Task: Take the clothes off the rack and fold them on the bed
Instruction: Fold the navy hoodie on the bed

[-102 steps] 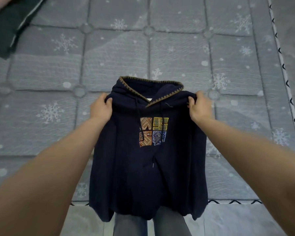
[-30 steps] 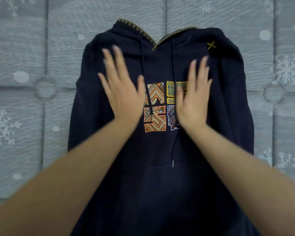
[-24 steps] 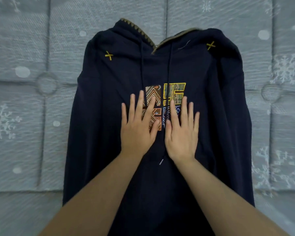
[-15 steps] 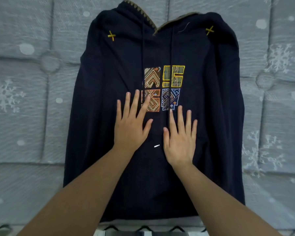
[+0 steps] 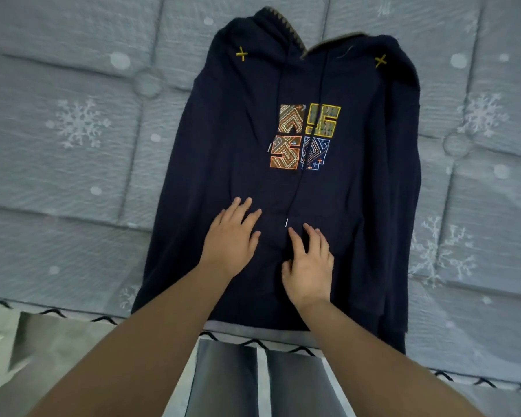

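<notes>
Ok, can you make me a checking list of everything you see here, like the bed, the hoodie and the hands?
Surface: grey quilted mattress with snowflake print, zigzag trim along the near edge.
Job's things: navy hoodie lies front up, sleeves tucked under, hem at the near edge.
Clutter: nothing seen.
Hands: left hand flat, fingers straight, on the hoodie; right hand on the pouch pocket, fingers relaxed.
Cables: hoodie drawstring trails down the chest; no real cables.
Surroundings: grey trouser legs and pale floor below the bed edge.

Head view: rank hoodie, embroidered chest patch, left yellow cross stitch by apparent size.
1. hoodie
2. embroidered chest patch
3. left yellow cross stitch, by far the smallest.
All lie flat on the bed, so the order is safe.
</notes>
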